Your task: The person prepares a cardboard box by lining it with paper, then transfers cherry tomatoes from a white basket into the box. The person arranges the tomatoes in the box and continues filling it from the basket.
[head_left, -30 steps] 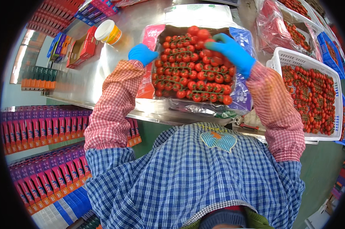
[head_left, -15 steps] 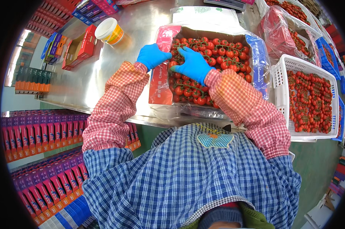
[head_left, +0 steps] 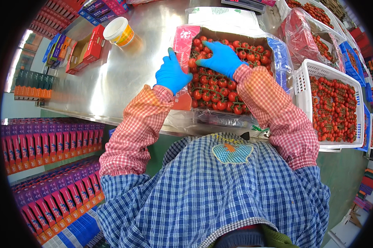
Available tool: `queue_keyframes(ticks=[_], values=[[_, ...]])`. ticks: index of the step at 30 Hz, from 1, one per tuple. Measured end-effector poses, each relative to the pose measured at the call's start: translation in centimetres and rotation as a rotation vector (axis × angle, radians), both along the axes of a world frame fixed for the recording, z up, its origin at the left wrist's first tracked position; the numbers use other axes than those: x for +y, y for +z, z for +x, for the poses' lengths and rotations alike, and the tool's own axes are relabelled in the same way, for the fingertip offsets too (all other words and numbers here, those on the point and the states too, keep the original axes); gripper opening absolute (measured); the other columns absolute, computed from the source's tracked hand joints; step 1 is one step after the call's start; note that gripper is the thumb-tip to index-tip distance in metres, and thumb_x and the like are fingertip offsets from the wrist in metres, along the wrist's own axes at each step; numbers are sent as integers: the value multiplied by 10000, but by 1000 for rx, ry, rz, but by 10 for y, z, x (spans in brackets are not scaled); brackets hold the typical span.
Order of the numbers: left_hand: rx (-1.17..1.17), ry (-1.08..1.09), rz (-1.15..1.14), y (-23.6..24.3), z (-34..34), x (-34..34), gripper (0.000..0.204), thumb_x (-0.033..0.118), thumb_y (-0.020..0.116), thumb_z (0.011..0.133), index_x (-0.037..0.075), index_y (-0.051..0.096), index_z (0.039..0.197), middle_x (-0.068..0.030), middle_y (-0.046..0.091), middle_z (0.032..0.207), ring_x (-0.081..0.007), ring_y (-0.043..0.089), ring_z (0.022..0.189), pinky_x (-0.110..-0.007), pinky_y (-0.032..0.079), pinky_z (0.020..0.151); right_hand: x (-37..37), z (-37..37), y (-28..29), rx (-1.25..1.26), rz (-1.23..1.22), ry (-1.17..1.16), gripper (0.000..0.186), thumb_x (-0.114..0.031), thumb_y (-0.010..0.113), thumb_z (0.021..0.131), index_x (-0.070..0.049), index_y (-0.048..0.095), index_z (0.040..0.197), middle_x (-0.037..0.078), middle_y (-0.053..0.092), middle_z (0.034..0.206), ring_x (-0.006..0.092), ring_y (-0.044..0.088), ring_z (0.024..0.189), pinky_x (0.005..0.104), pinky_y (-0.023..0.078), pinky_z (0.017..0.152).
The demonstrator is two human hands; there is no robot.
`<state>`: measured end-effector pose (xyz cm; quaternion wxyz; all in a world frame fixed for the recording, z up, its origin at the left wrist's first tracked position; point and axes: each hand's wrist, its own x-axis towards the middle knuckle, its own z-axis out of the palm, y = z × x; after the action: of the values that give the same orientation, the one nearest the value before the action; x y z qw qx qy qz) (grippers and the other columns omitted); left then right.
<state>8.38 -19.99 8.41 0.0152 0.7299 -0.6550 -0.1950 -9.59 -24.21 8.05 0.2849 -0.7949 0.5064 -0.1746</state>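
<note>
A carton packed with cherry tomatoes on the vine (head_left: pixel 219 93) lies on the metal table, its pink-red flap (head_left: pixel 187 38) folded out on the left and its blue flap (head_left: pixel 280 66) on the right. My left hand (head_left: pixel 172 75), in a blue glove, rests against the left flap with fingers spread; its thumb reaches the edge of the tomatoes. Over the upper left tomatoes lies my right hand (head_left: pixel 221 59), also gloved, thumb and fingers apart. Whether its fingertips press on any tomato is hard to see. Clear plastic film (head_left: pixel 227 118) shows along the carton's near side.
A white crate (head_left: pixel 300 89) of vine tomatoes stands to the right, with a film-wrapped red carton (head_left: pixel 296 31) beyond it. On the table's left are a white-lidded tub (head_left: pixel 119 32) and a small red box (head_left: pixel 93 45). Purple-pink cartons (head_left: pixel 54 142) fill racks at lower left.
My left hand has moved right and down along the flap, its fingers now more spread. My right hand has shifted slightly right and up. The carton has moved a little to the right.
</note>
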Motion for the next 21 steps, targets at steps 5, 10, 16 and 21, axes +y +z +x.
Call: queue_keyframes(ticks=[5,10,16,21], values=[[-79,-108,-42,0,5,-10,976,396,675,635,-62,201,1356,-256,582,976,-370,601,863,-413,493,729,16,10,-28,-71,-29,-137,490,-277,683,752,-73,564,1180,178,603,1052,288,593,956,371,483,829],[4,-183,-45,5,16,-19,968,396,647,609,-95,243,1339,-256,611,918,-355,628,796,-394,512,690,8,12,-40,-83,-279,67,354,-128,599,803,-66,527,1144,161,562,984,322,584,873,401,498,718],[10,-139,-35,13,6,-20,948,407,643,613,-60,264,1346,-258,608,958,-376,618,853,-418,503,732,-8,26,-36,42,-178,107,268,-138,606,796,-75,553,1050,165,553,1023,348,575,884,413,494,728],[395,-175,-78,0,5,-37,809,401,637,719,6,309,1343,-271,606,975,-417,588,922,-448,472,819,-5,17,-14,12,-62,178,187,-120,600,733,-71,622,912,204,616,918,382,608,850,437,501,717]])
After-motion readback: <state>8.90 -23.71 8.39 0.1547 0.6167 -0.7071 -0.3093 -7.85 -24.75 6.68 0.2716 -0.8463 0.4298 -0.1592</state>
